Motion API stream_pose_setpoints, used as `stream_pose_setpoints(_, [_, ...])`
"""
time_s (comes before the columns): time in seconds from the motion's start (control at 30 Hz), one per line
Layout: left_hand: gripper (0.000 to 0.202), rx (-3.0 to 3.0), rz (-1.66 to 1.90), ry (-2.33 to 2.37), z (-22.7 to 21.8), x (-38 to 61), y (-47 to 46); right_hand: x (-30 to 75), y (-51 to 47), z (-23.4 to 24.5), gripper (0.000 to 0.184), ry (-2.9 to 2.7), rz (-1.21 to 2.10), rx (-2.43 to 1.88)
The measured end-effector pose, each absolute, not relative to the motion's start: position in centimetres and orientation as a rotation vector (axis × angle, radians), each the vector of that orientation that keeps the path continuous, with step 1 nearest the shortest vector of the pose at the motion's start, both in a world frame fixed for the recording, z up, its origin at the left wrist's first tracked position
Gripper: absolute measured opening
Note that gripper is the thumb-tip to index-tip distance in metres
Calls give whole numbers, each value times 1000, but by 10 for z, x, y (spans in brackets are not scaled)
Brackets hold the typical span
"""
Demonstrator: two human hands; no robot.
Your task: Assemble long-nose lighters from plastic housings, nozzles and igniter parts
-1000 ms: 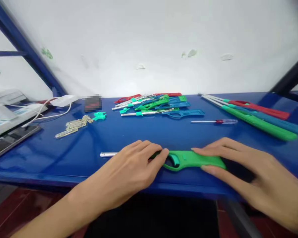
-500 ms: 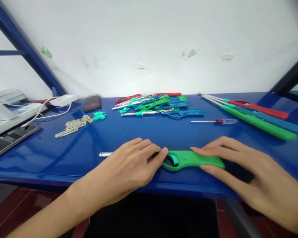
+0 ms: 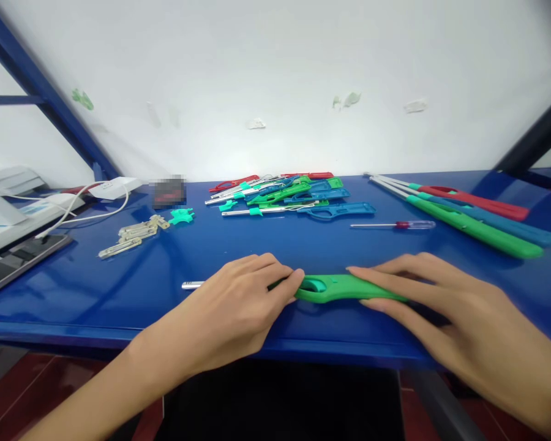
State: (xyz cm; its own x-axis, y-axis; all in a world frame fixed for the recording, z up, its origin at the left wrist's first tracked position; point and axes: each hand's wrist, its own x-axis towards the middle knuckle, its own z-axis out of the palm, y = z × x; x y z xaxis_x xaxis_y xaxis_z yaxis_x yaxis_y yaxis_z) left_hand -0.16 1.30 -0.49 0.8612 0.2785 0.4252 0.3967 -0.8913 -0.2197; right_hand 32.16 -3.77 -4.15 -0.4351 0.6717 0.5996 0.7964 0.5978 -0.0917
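Note:
A green long-necked gas lighter (image 3: 337, 289) lies across the front of the blue table, gripped by both hands. My left hand (image 3: 241, 300) closes around its neck end beside the trigger opening, where a teal trigger shows. The silver tip of the neck pokes out to the left of that hand, and the rest of the neck is hidden under it. My right hand (image 3: 454, 318) pinches the handle's right end between thumb and fingers. Just beyond the right hand lies a screwdriver (image 3: 401, 225) with a red and clear handle.
Lighter halves and metal necks form a pile (image 3: 280, 195) at the back middle. Three assembled lighters (image 3: 477, 220) fan out at right. Clear pieces (image 3: 135, 234), teal parts (image 3: 182, 215), a white cable (image 3: 125, 205) and a phone-like device (image 3: 25, 263) lie at left.
The green lighter has rolled in my hands, so its handle now shows more of its edge and looks narrower. Both hands keep their grip; the view has shifted slightly.

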Motion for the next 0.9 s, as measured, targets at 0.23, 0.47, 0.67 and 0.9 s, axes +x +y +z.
stream_pose_setpoints(0.23, [41, -2604, -445, -415, 2, -1, 11, 317, -37, -37, 37, -2289, -401, -1081])
stream_pose_setpoints(0.47, [37, -2642, -480, -412, 5, -3, 16, 312, -42, -39, 41, -2275, -361, -1058])
stream_pose_setpoints(0.67, [32, -2667, -615, -447, -3, -6, 16, 315, -45, -43, 38, -2252, -194, -1066])
stream_pose_setpoints(0.9, [32, -2643, -827, -450, -9, -7, 16, 314, -47, -46, 28, -2272, -177, -1087])
